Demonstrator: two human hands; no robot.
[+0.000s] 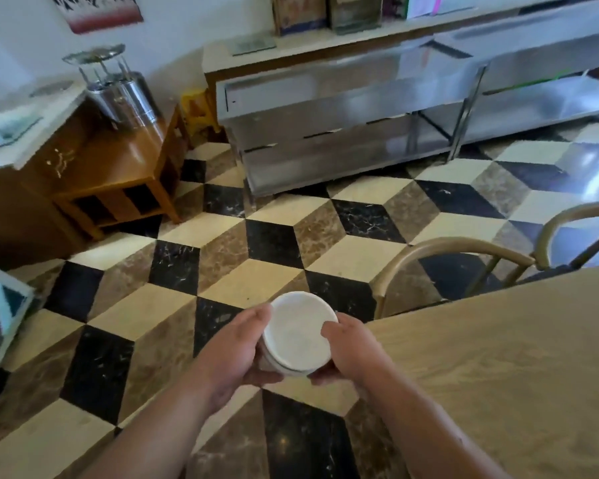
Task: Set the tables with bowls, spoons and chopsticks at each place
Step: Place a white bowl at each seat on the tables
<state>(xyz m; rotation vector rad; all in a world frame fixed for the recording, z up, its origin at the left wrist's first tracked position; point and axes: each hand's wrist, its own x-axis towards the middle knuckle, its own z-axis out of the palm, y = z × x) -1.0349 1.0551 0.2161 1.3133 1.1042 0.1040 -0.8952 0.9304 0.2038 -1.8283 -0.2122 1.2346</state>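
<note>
A small stack of white bowls [300, 331] hangs over the floor just left of a light wooden table [505, 368]. My left hand [234, 350] grips the stack from the left and underneath. My right hand [348, 350] grips it from the right, thumb lying over the top bowl's rim. The stack tilts toward me, showing the inside of the top bowl. How many bowls lie under the top one I cannot tell. No spoons or chopsticks show.
Two curved-back chairs [440, 257] stand at the table's far side. A steel counter with shelves [343, 126] runs along the back wall. A wooden cabinet [108, 181] with a steel canister [125, 95] stands at the left. Checkered floor tiles lie between.
</note>
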